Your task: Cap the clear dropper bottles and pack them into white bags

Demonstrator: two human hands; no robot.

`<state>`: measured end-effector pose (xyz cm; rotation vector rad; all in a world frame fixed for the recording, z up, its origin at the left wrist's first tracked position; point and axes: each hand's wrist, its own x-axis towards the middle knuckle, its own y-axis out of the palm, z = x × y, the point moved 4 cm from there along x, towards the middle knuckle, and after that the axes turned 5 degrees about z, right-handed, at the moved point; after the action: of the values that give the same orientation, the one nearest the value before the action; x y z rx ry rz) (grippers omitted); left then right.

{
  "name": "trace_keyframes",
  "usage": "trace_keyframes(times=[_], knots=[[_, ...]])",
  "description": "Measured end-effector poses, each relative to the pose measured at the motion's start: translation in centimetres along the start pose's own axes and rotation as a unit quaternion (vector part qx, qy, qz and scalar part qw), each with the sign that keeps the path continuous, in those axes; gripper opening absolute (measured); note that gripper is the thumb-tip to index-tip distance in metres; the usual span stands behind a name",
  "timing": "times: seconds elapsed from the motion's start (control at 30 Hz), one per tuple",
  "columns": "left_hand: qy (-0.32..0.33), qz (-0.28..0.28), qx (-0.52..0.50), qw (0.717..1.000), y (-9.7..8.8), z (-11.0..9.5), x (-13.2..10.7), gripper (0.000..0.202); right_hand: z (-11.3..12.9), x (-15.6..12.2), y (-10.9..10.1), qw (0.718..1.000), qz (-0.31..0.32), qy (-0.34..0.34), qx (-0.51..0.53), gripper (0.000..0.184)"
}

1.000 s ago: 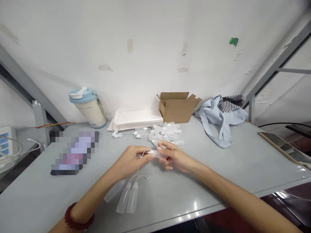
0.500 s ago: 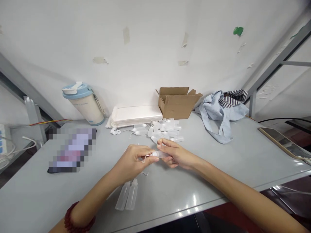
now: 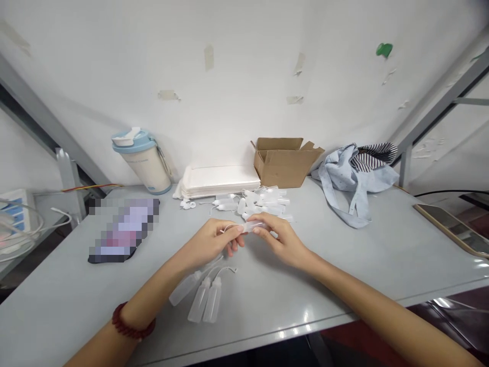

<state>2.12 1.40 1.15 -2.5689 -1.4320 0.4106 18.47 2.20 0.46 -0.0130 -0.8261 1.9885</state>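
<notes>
Between both hands, above the grey table point(image 3: 336, 270), is a small translucent squeeze bottle point(image 3: 252, 226) lying nearly level. My left hand point(image 3: 219, 237) pinches its cap end, where a thin white strap sticks out to the left. My right hand point(image 3: 277, 235) grips the body between thumb and fingers. Nearer to me, left of centre, lie three similar bottles point(image 3: 212, 302) with thin curved straps at their tops. Just beyond my hands is a loose pile of several more such bottles point(image 3: 263, 201), partly hidden by my right hand.
Small white caps point(image 3: 187, 204) lie before a stack of white trays point(image 3: 221, 178). Behind the pile stands an open cardboard box point(image 3: 284, 168). A tumbler point(image 3: 143, 160) and a blurred-out phone-like object point(image 3: 124, 229) are at left. A cloth bag point(image 3: 353, 178) and a phone point(image 3: 451, 229) are at right.
My right hand has shifted its fingers on the bottle, with the index now stretched along it. Both hands are slightly higher in view. The whole scene has shifted a little rightward.
</notes>
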Motion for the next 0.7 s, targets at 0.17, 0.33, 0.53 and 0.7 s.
trace_keyframes(times=[0.17,0.33,0.53,0.7], knots=[[-0.044,0.021,-0.126,0.991,0.6,0.7,0.1,0.037,0.3,-0.2,-0.1,0.996,-0.033,-0.068,-0.049,0.023],[-0.039,0.012,-0.172,0.984,1.0,0.7,0.1,0.035,0.7,-0.2,-0.1,0.992,-0.039,-0.111,-0.047,0.022],[0.026,-0.017,-0.074,0.997,0.9,0.3,0.0,0.039,0.7,-0.4,0.0,0.996,-0.028,-0.084,-0.027,0.021],[0.083,-0.03,0.081,0.993,1.1,-0.5,-0.5,0.039,0.0,-0.3,0.1,0.999,0.008,-0.013,0.04,0.029]])
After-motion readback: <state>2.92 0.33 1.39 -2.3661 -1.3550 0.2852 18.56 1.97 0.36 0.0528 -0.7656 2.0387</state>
